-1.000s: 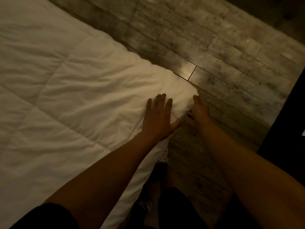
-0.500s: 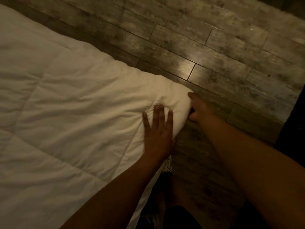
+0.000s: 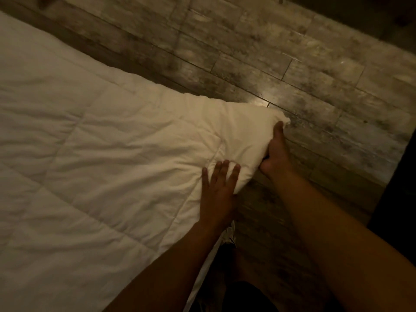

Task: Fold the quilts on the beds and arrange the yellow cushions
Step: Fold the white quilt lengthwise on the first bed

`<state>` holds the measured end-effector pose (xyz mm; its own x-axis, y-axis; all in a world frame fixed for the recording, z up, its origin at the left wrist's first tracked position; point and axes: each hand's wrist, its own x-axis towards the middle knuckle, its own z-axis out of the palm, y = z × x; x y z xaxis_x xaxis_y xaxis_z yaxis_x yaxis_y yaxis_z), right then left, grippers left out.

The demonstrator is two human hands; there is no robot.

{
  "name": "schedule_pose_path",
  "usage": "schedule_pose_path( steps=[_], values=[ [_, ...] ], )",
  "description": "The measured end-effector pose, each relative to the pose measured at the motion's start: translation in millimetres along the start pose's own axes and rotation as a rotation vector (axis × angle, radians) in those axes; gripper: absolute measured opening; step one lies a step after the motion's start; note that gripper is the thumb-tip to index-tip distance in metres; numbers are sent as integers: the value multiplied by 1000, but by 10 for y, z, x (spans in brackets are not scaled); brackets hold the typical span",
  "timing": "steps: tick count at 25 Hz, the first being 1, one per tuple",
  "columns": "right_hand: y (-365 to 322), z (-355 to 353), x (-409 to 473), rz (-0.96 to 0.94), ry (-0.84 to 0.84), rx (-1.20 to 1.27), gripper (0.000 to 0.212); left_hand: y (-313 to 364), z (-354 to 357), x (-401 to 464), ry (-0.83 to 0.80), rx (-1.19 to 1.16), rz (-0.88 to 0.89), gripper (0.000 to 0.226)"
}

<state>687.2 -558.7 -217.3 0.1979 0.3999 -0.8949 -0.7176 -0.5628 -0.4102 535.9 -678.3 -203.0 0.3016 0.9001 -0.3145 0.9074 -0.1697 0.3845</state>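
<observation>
In the head view, a white quilt fills the left and centre of the scene, spread flat with its near corner reaching out past the edge toward the wood-plank floor. The fabric is pale, cream-toned in the dim warm light, stitched into large squares whose seams run as faint diagonal lines, and it is creased all over with soft wrinkles. Toward the corner it looks thicker and puffier, bunched into a rounded fold that ends in a small crumpled tip just above the floor. The left hand lies palm down on the quilt just inside that corner, its fingers straight and slightly spread, pressing into the padding so the cloth dimples around them. The right hand is at the outer edge of the same corner, thumb stretched up along the side of the fold toward the tip and the other fingers tucked underneath, gripping the bunched edge; how far those hidden fingers curl cannot be told. Both bare forearms reach in from the lower right. Below, between the arms, dark clothing and a light shoe show against the floor.
</observation>
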Motion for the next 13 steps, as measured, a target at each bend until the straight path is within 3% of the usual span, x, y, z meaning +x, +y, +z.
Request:
schedule_pose_path(
  steps=[4,7,10,13],
  values=[
    [43,196,-407,-45,-147,-9,57,-25,-175,-184,94,-408,-24,64],
    [216,439,-803,-37,-282,-83,59,-92,-360,-448,263,-661,-125,50],
    [456,716,-1258,-30,-387,-179,54,-247,-567,-787,422,-715,-226,50],
    [737,956,-1672,-23,-467,-279,45,-397,-703,-1145,471,-768,-370,51]
  ],
)
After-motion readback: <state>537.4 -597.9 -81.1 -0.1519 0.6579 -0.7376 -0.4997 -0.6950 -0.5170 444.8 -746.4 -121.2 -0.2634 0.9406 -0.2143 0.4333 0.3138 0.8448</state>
